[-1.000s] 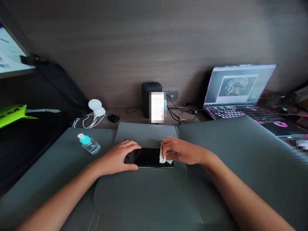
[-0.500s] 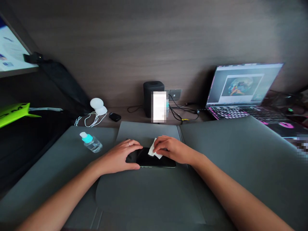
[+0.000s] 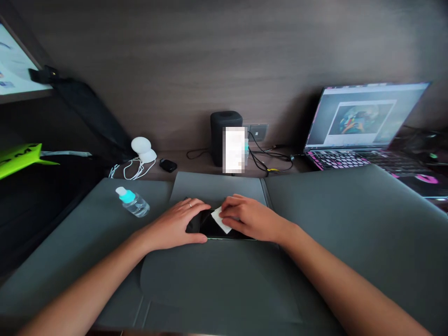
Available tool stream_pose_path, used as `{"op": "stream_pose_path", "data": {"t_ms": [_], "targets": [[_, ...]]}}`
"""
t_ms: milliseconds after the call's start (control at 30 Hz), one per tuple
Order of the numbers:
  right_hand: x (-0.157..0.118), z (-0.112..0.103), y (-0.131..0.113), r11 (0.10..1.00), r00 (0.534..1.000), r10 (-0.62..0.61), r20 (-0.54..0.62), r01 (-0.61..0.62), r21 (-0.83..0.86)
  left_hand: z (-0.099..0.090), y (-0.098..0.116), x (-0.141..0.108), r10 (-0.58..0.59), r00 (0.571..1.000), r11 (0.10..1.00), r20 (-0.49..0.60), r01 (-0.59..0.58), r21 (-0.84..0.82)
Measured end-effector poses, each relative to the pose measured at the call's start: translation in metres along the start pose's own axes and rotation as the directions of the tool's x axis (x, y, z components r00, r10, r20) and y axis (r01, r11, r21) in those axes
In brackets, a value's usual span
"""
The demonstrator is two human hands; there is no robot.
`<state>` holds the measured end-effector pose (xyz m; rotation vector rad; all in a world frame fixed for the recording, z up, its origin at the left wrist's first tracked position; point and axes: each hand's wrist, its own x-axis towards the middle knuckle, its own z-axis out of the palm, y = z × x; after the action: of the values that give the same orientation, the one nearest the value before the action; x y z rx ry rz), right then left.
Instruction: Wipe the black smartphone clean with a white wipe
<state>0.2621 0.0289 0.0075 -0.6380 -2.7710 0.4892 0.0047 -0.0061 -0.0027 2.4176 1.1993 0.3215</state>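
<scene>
A black smartphone (image 3: 207, 227) lies flat on a grey mat, its screen facing up. My left hand (image 3: 178, 225) holds it at the left end, thumb on the near edge and fingers at the far edge. Pinched in the fingers of my right hand (image 3: 249, 216) is a white wipe (image 3: 220, 220), pressed against the screen. That hand covers the phone's right part. To the left of my left hand, a clear spray bottle (image 3: 135, 203) with a turquoise collar lies on its side.
The grey mat (image 3: 217, 280) spreads under both arms. Behind it stand a black speaker (image 3: 219, 140), a blurred-out white item, loose cables (image 3: 261, 163), a small black object (image 3: 168, 164) and a white device (image 3: 142, 147) with cord. An open laptop (image 3: 364, 121) sits at the right.
The wipe has shifted slightly left and lies flatter on the screen, with my right hand covering more of the phone. My left hand keeps its hold. The view has tilted a little.
</scene>
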Motion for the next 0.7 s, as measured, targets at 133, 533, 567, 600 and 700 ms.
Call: {"op": "stream_pose_path", "data": {"t_ms": [133, 533, 567, 600, 700], "targets": [[0.007, 0.011, -0.010, 0.998, 0.997, -0.066, -0.038, 0.066, -0.001, 0.001, -0.001, 0.000, 0.006, 1.000, 1.000, -0.005, -0.006, -0.012], [-0.023, -0.026, 0.003, 0.960, 0.990, -0.030, 0.139, -0.010, 0.279, 0.000, -0.002, 0.000, -0.004, 1.000, 1.000, 0.012, 0.004, -0.031], [-0.026, -0.030, 0.006, 0.950, 0.986, -0.007, 0.169, -0.047, 0.309, 0.000, -0.002, 0.000, -0.007, 1.000, 1.000, 0.017, 0.007, -0.025], [-0.030, -0.033, 0.008, 0.940, 0.981, 0.011, 0.196, -0.077, 0.332, -0.001, -0.002, -0.001, -0.010, 1.000, 1.000, 0.021, 0.010, -0.018], [-0.033, -0.035, 0.012, 0.940, 0.980, 0.052, 0.193, -0.113, 0.321, 0.000, -0.001, -0.001, -0.003, 1.000, 1.000, 0.018, 0.003, -0.001]]}}
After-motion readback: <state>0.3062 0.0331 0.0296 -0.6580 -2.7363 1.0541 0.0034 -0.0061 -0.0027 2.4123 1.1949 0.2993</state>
